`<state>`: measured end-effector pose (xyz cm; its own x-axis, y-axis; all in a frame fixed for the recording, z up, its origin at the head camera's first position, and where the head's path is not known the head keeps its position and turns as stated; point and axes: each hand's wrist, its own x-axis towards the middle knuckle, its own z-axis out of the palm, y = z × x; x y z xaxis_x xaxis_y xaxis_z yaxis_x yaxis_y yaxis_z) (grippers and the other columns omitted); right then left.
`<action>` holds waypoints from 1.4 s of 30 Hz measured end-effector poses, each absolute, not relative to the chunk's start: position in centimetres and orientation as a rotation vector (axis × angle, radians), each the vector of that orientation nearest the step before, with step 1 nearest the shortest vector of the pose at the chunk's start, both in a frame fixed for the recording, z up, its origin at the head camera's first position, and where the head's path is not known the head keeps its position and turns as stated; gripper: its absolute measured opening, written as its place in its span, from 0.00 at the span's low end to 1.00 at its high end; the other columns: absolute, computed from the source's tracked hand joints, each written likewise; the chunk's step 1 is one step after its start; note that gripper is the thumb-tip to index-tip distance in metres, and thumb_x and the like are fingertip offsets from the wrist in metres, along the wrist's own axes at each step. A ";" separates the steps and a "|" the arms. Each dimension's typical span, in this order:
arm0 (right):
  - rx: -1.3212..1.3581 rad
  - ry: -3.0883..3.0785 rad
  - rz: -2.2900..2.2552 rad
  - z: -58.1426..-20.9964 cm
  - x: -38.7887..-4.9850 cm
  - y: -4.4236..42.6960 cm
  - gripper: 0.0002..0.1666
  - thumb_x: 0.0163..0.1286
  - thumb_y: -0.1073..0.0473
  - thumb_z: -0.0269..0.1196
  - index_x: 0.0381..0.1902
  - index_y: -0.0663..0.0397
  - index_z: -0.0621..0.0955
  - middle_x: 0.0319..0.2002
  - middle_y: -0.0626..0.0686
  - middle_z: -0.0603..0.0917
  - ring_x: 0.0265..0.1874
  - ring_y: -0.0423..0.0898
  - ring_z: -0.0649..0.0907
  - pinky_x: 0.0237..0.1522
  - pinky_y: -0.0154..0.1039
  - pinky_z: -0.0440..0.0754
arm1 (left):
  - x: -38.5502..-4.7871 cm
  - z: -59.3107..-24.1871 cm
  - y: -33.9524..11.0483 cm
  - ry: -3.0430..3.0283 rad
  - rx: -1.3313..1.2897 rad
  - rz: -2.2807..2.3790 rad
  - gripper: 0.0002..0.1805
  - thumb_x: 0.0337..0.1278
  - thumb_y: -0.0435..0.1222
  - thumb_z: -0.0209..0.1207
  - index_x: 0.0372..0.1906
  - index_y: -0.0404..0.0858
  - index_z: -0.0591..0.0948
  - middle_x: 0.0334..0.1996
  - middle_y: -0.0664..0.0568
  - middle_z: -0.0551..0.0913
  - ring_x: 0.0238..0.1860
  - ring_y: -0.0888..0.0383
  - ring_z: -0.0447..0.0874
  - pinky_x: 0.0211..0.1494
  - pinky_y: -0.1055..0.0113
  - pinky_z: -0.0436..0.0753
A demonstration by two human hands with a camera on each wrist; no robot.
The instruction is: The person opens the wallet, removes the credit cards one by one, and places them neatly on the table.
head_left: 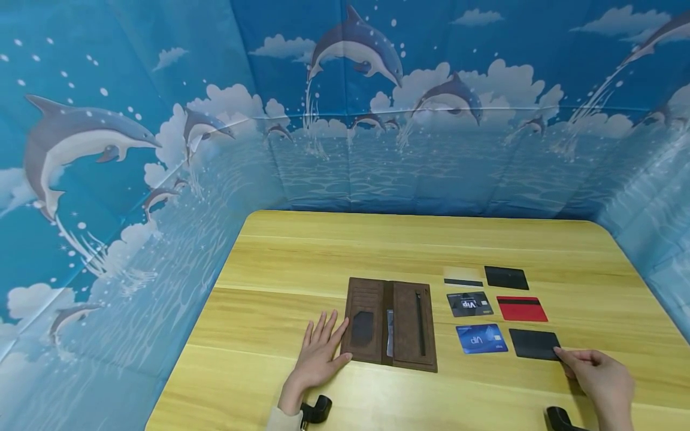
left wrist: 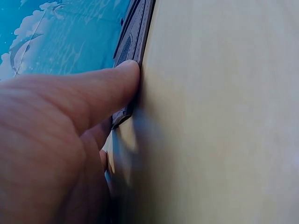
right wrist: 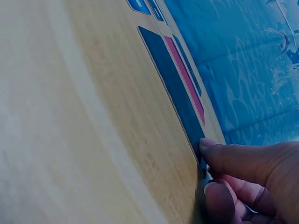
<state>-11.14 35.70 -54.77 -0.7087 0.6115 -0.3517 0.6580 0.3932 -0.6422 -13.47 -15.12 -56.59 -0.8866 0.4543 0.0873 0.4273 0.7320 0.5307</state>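
An open brown wallet (head_left: 414,323) lies flat on the wooden table, with card slots, a dark window pocket and a zipper. Something bluish and flat (head_left: 390,335) sticks out near its fold. Fingers spread, my left hand (head_left: 319,358) rests at the wallet's left edge; the left wrist view shows its thumb (left wrist: 124,81) touching the wallet. Over on the right, my right hand (head_left: 601,380) pinches the right end of a black card (head_left: 533,344). In the right wrist view the thumb (right wrist: 233,158) lies over that card's corner, with the other fingers curled below.
Beside the black card lie a blue VIP card (head_left: 481,339), a dark grey VIP card (head_left: 469,304), a red card (head_left: 521,309), another black card (head_left: 505,278) and a pale card with a dark stripe (head_left: 463,282). A dolphin-print curtain (head_left: 377,161) surrounds the table (head_left: 259,323).
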 end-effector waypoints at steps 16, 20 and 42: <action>1.174 2.584 -1.229 -54.6 -11.0 35.7 0.32 0.58 0.35 0.64 0.27 0.63 0.83 0.14 0.44 0.78 0.16 0.44 0.73 0.23 0.40 0.66 | -13.3 -56.4 -15.1 2.873 0.746 0.895 0.35 0.66 0.47 0.51 0.73 0.37 0.57 0.73 0.36 0.47 0.72 0.38 0.36 0.67 0.42 0.31; 1.172 2.590 -1.226 -54.7 -11.1 35.8 0.32 0.59 0.35 0.63 0.28 0.64 0.83 0.14 0.44 0.78 0.16 0.43 0.74 0.22 0.39 0.67 | -13.4 -56.6 -15.1 2.868 0.772 0.916 0.35 0.68 0.48 0.49 0.73 0.37 0.56 0.73 0.36 0.46 0.72 0.39 0.34 0.68 0.45 0.27; 1.023 2.875 -1.026 -53.3 -12.2 33.9 0.32 0.65 0.41 0.58 0.37 0.71 0.78 0.22 0.54 0.78 0.21 0.48 0.73 0.27 0.42 0.64 | -13.7 -57.6 -15.3 2.899 0.755 0.848 0.36 0.68 0.52 0.47 0.74 0.41 0.55 0.74 0.41 0.45 0.73 0.43 0.33 0.68 0.52 0.24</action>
<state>-12.22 33.88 -53.32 -0.7953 0.5914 -0.1328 0.5419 0.5957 -0.5928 -13.75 -15.35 -57.64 -0.8821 0.4591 0.1056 0.4437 0.7342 0.5139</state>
